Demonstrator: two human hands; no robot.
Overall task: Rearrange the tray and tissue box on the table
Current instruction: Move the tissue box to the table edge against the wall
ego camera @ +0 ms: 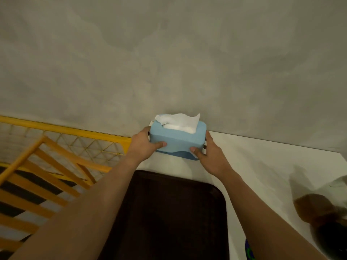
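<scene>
A light blue tissue box (178, 140) with a white tissue sticking out of its top stands at the far edge of the white table (262, 166), against the grey wall. My left hand (144, 145) grips its left end and my right hand (208, 156) grips its right end, thumbs on the near side. A dark brown tray (169, 212) lies flat on the table just in front of the box, between my forearms.
A yellow wooden railing with mesh (56, 158) runs along the left of the table. A blurred brown and dark object (323, 222) sits at the table's right side. The grey wall (169, 62) rises directly behind the box.
</scene>
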